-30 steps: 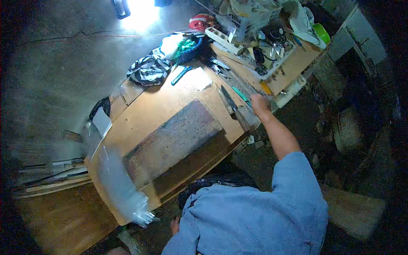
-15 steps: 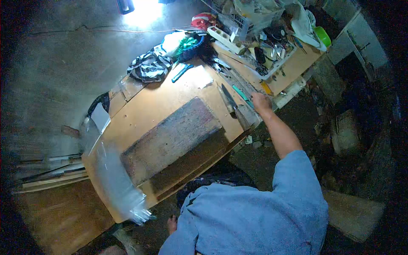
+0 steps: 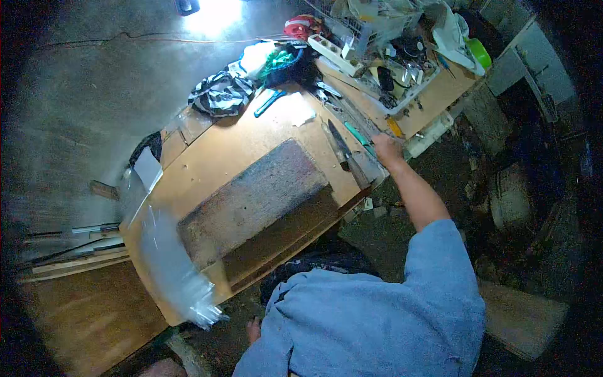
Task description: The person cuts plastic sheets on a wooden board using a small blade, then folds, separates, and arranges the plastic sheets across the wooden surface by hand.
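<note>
My right hand (image 3: 388, 149) is closed at the right edge of the wooden table (image 3: 220, 160), beside a green-handled tool (image 3: 358, 134); what its fingers hold, if anything, I cannot make out. Left of it lie a dark-bladed knife (image 3: 339, 146) and a second wooden-handled tool (image 3: 358, 173). My left hand (image 3: 254, 329) hangs low past the table's front edge, mostly hidden by the blue sleeve, and its fingers are unclear. A worn rectangular board (image 3: 254, 201) lies mid-table. Clear plastic bags (image 3: 173, 267) drape over the left end.
A blue cutter (image 3: 270, 103) lies behind the board, near a striped black-and-white bag (image 3: 222, 94). Farther right are a power strip (image 3: 335, 54), a white tray (image 3: 408, 100) of small items, a yellow-handled tool (image 3: 394, 127) and a green container (image 3: 478, 53). Planks (image 3: 81, 262) lie left.
The view has shifted slightly. My right hand stays at the table's right edge, and the objects on the table keep their places.
</note>
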Demonstrator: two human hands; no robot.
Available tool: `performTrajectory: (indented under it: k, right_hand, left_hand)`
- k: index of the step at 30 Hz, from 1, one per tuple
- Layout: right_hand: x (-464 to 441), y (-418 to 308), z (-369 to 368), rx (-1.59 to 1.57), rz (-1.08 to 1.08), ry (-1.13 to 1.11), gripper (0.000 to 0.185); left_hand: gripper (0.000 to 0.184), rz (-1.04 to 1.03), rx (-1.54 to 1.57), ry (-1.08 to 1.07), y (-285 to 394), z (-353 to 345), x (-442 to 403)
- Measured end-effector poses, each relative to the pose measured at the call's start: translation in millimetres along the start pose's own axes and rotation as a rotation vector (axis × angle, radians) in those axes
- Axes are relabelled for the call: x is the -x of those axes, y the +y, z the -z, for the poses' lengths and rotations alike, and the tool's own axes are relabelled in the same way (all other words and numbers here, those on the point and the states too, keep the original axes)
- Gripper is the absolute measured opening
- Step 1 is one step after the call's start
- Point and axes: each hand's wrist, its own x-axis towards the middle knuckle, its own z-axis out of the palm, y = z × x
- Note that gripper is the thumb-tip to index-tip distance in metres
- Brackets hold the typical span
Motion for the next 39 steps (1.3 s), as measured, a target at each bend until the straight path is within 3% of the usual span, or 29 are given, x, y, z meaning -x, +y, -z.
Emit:
performTrajectory:
  k: [3, 5, 9, 11, 12, 13, 15, 17, 24, 25, 26, 30, 33, 35, 39]
  right_hand:
    - [1.4, 1.3, -0.5, 0.054, 0.005, 0.018, 0.026]
    - [8.2, -4.3, 10.7, 0.188, 0.181, 0.040, 0.024]
    - [7.8, -0.5, 6.1, 0.164, 0.215, 0.095, 0.021]
    - [8.2, -5.2, 9.6, 0.199, 0.137, 0.075, 0.020]
    - [7.9, -6.1, 10.5, 0.199, 0.138, 0.074, 0.020]
    - [7.2, -6.6, 11.4, 0.184, 0.129, 0.067, 0.020]
    - [4.7, -5.9, 10.5, 0.169, 0.120, 0.060, 0.020]
    - [-0.1, 1.9, 1.0, 0.148, 0.136, 0.065, 0.021]
    - [-3.7, -3.5, 11.4, 0.076, 0.140, 0.017, 0.018]
    - [-3.2, -5.4, 14.5, 0.076, 0.124, 0.011, 0.018]
    - [-2.7, -7.0, 17.4, 0.076, 0.107, 0.006, 0.018]
    - [-9.4, -1.7, 5.6, 0.135, 0.120, -0.028, 0.017]
    - [-3.3, -3.0, 3.6, 0.166, 0.141, 0.109, 0.014]
    - [0.0, -4.6, 5.8, 0.158, 0.180, 0.169, 0.012]
    - [0.8, -1.9, 2.3, 0.136, 0.201, 0.213, 0.010]
  left_hand:
    - [0.053, -0.023, -0.158, 0.000, 0.7, 2.7, -7.7]
    - [0.052, -0.002, -1.018, 0.292, 8.6, 3.1, -9.3]
    - [0.054, -0.048, -0.770, 0.198, 22.8, -5.1, 9.2]
    - [0.058, 0.017, -0.549, -0.075, 30.7, -4.4, 10.0]
    - [0.058, 0.018, -0.549, -0.075, 27.8, -1.2, 11.1]
    - [0.055, -0.215, -0.983, -0.023, 19.2, 5.6, 11.3]
    - [0.053, -0.458, -1.411, 0.033, 6.0, 12.7, 2.0]
    - [0.048, -0.138, -0.838, 0.142, 5.1, 9.7, -15.5]
    - [0.055, -0.018, -0.812, 0.128, 11.1, 6.0, -4.8]
    - [0.056, -0.026, -0.802, 0.115, 10.4, 4.7, -5.8]
    - [0.056, -0.229, -0.743, 0.050, 8.9, 3.3, -5.7]
    - [0.054, -0.144, -0.900, 0.145, 10.9, 1.0, -0.6]
    - [0.052, -0.085, -1.002, 0.210, 11.1, -0.4, 0.5]
    - [0.051, -0.154, -0.685, 0.052, 4.1, 4.2, -6.2]
    - [0.045, -0.175, -0.855, 0.094, 10.9, 3.6, 1.4]
